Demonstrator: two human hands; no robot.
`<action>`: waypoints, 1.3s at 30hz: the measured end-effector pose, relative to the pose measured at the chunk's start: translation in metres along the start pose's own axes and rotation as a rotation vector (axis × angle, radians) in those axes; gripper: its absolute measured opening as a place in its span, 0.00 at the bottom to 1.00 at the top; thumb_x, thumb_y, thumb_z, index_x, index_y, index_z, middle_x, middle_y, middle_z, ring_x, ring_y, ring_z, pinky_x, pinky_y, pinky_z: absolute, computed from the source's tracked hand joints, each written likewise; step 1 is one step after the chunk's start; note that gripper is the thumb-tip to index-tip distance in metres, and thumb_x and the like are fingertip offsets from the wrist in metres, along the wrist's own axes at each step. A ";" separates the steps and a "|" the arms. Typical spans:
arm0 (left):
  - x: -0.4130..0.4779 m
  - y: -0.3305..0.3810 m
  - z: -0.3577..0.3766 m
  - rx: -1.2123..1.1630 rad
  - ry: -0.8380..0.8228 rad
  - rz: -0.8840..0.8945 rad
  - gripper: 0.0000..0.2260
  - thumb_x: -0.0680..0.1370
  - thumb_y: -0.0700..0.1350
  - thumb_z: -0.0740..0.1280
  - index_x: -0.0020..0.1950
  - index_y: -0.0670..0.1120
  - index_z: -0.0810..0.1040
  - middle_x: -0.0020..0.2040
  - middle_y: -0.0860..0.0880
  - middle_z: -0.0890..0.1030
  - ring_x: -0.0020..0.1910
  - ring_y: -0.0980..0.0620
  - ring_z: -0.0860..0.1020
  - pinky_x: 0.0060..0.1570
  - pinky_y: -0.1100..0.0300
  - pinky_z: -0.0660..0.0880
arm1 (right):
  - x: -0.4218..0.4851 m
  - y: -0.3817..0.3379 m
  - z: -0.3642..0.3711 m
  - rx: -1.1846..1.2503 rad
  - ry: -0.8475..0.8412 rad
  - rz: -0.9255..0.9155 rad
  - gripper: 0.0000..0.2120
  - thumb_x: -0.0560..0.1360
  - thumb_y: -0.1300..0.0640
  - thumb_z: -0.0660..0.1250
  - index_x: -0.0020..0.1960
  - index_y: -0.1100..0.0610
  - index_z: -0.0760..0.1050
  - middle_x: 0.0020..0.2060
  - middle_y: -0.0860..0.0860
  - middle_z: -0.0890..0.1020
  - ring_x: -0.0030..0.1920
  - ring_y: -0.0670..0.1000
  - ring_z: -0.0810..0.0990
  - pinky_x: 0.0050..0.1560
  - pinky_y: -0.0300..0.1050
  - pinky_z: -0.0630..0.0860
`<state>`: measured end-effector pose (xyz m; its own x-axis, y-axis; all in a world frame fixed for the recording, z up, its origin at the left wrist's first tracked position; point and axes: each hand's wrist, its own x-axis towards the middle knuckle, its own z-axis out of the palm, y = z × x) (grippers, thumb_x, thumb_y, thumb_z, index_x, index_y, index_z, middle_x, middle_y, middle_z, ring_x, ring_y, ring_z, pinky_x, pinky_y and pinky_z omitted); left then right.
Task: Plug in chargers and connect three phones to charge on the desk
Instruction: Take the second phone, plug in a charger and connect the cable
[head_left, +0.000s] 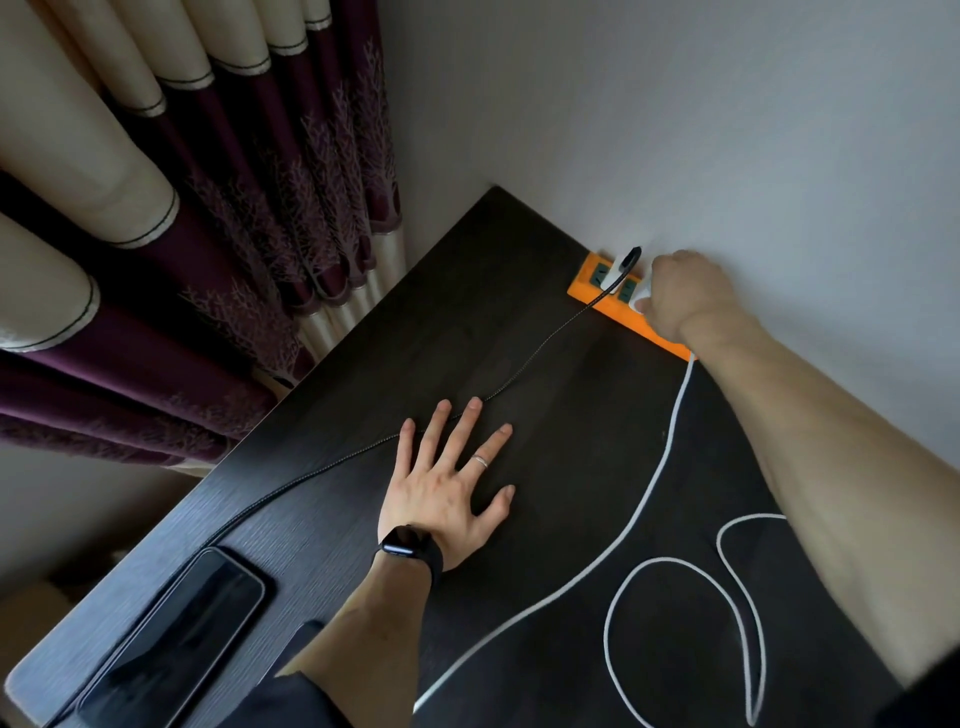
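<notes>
Phone (171, 634) lies far from the strip (583, 291). Left hand (447, 493) rests flat, outspread, nearer; right hand (680, 296) grips a charger (641, 299) there.

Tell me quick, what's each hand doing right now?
Left hand: open, fingers spread flat on the desk.
Right hand: closed round the white charger at the orange power strip.

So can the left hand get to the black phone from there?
Probably yes. The left hand lies flat and holds nothing, and the phone lies uncovered on the desk, close beside that forearm.
</notes>
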<state>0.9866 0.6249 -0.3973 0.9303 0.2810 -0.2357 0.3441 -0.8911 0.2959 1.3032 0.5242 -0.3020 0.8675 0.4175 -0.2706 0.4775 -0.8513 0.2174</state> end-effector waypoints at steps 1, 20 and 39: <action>0.001 0.001 0.000 -0.003 -0.007 0.002 0.29 0.78 0.69 0.44 0.77 0.67 0.38 0.79 0.56 0.33 0.78 0.48 0.33 0.76 0.41 0.35 | -0.002 -0.001 0.002 0.041 0.012 0.016 0.21 0.77 0.53 0.70 0.64 0.64 0.73 0.60 0.62 0.76 0.61 0.62 0.76 0.57 0.53 0.75; -0.005 -0.016 -0.011 -0.150 0.002 0.157 0.26 0.79 0.52 0.62 0.77 0.55 0.63 0.82 0.49 0.50 0.80 0.47 0.45 0.77 0.42 0.40 | -0.482 -0.159 0.141 1.026 -0.240 0.469 0.26 0.62 0.26 0.59 0.53 0.38 0.76 0.46 0.37 0.79 0.45 0.39 0.79 0.46 0.34 0.75; -0.398 -0.072 -0.090 -0.678 -0.444 0.160 0.10 0.79 0.53 0.65 0.56 0.51 0.80 0.47 0.54 0.85 0.47 0.58 0.82 0.53 0.58 0.77 | -0.588 -0.233 0.033 1.675 -0.122 0.600 0.13 0.80 0.54 0.67 0.46 0.63 0.83 0.36 0.54 0.84 0.29 0.47 0.79 0.33 0.40 0.77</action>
<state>0.6030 0.6088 -0.2414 0.8868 -0.1247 -0.4451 0.3459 -0.4598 0.8179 0.6774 0.4671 -0.2247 0.8005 0.0012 -0.5994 -0.5755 -0.2777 -0.7692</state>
